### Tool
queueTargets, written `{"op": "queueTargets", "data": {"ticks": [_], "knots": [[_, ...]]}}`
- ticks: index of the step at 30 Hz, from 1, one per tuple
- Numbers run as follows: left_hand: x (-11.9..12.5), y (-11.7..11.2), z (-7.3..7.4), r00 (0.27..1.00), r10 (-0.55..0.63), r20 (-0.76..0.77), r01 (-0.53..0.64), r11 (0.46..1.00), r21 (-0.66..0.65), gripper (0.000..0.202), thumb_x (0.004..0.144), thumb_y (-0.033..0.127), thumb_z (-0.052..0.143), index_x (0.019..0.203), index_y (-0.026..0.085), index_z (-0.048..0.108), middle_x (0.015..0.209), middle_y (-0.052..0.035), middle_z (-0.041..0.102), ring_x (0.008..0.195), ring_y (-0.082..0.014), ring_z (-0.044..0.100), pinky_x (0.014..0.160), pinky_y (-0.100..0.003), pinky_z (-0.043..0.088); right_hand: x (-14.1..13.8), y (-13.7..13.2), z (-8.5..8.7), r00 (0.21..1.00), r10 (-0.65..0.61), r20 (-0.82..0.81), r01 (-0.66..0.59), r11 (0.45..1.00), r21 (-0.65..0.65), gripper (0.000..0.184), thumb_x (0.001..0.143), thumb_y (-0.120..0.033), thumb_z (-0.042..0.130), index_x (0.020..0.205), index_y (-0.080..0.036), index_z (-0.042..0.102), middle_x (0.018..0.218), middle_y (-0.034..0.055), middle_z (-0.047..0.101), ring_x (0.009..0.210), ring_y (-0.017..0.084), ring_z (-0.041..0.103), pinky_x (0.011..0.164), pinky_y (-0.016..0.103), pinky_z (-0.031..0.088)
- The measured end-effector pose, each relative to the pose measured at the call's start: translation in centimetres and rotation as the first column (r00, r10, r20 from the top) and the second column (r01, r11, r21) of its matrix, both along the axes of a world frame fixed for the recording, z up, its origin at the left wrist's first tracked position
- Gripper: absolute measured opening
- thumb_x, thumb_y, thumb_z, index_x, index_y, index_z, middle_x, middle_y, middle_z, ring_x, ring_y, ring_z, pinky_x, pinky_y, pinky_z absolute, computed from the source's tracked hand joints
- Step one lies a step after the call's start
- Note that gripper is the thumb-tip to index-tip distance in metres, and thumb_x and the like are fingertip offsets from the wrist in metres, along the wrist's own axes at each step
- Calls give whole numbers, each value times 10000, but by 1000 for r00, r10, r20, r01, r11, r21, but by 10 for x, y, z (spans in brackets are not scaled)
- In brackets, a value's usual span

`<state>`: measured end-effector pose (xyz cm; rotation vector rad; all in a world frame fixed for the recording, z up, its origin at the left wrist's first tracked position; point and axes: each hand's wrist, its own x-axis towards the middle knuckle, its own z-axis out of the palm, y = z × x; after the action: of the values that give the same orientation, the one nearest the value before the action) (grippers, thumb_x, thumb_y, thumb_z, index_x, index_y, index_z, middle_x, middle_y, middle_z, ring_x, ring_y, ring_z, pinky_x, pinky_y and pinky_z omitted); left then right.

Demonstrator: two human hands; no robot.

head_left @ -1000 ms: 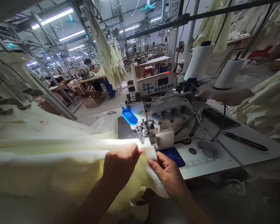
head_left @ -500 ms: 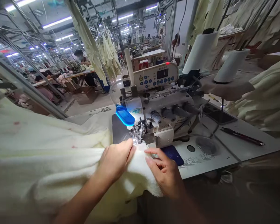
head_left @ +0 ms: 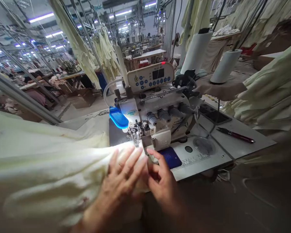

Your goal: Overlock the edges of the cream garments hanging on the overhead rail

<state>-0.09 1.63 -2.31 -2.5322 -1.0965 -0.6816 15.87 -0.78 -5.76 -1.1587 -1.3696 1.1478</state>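
Observation:
A cream, soft-looking fabric [head_left: 70, 158] runs from the left up to the presser foot of an overlock sewing machine [head_left: 165, 110]. My left hand [head_left: 126, 174] lies flat on the fabric just in front of the foot, palm down and fingers stretched out. At the fabric's right edge is my right hand [head_left: 163, 178], its index finger extended and its thumb and other fingers curled in against the edge, partly hidden. A blue plastic guard [head_left: 118, 118] hangs over the needle area, which is brightly lit.
Thread cones [head_left: 197, 51] stand behind the machine at right. Dark-handled tweezers [head_left: 235, 135] and a round clear dish [head_left: 204, 145] lie on the white machine table [head_left: 208, 165]. Cream garments [head_left: 269, 87] hang at right. A metal rail [head_left: 21, 94] slants across the left.
My left hand has gone from bent fingers near the foot to lying flat on the fabric. My right hand has drawn closer to it. The view has shifted, moving the machine leftward.

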Motion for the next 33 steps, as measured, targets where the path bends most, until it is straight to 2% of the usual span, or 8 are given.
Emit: {"op": "queueTargets", "data": {"ticks": [5,9,15,20,26,28,30,33], "knots": [[9,-25,-29,943,-116,313,97,992,77,330,883,11,402,1125,142,586,1064,-87,676,1088,-181,582,945,-335,457,2,3,-23,975,-200,94,184,971,150,246,770,-239,528,1009,-179,532,952,58,577,897,192,558,817,301,450],[12,-34,-37,876,5,482,-1,1000,-8,288,850,25,517,1065,176,636,850,-53,620,828,-138,580,745,-264,506,1,2,-22,989,84,118,-80,996,-34,206,819,-306,508,665,-170,497,656,-13,491,626,128,453,557,224,356],[20,-53,-39,806,-24,591,56,998,-36,304,810,37,585,1074,184,621,790,-28,603,761,-134,547,676,-276,481,12,-37,-1,993,100,62,-95,993,-74,181,824,-261,539,670,-166,523,642,-30,484,607,103,430,556,203,332],[22,-57,-33,743,-44,668,76,997,-18,239,777,28,626,960,179,645,731,-10,592,718,-122,535,619,-255,472,14,-40,1,988,81,-129,-108,971,-212,201,808,-326,598,710,-150,587,629,-12,514,580,106,437,524,199,350],[19,-55,-29,875,-171,452,107,981,164,222,794,67,614,1012,90,646,852,-79,670,834,-170,592,759,-315,465,21,-37,8,967,108,-232,-161,961,-224,253,815,-382,593,723,-155,655,620,15,581,600,136,551,562,214,450],[19,-54,-27,891,-150,428,81,981,174,180,807,63,591,975,87,652,838,-75,680,826,-166,598,750,-306,444,27,-37,6,995,98,-19,-99,990,-100,187,850,-337,582,844,-184,688,686,18,605,643,148,584,592,226,484],[20,-54,-27,897,-144,419,82,984,161,182,824,50,543,967,87,649,815,-68,676,795,-153,592,730,-297,434,34,-34,3,959,-47,281,-18,974,224,173,873,-246,580,1018,-237,674,858,34,622,737,153,600,648,241,498],[22,-53,-31,908,-141,395,91,985,145,185,807,71,565,974,119,627,795,-47,655,821,-154,584,802,-308,459,41,-25,-1,845,-248,473,-152,738,657,231,898,-136,541,1074,-251,638,1015,52,598,865,164,581,741,281,473]]}}
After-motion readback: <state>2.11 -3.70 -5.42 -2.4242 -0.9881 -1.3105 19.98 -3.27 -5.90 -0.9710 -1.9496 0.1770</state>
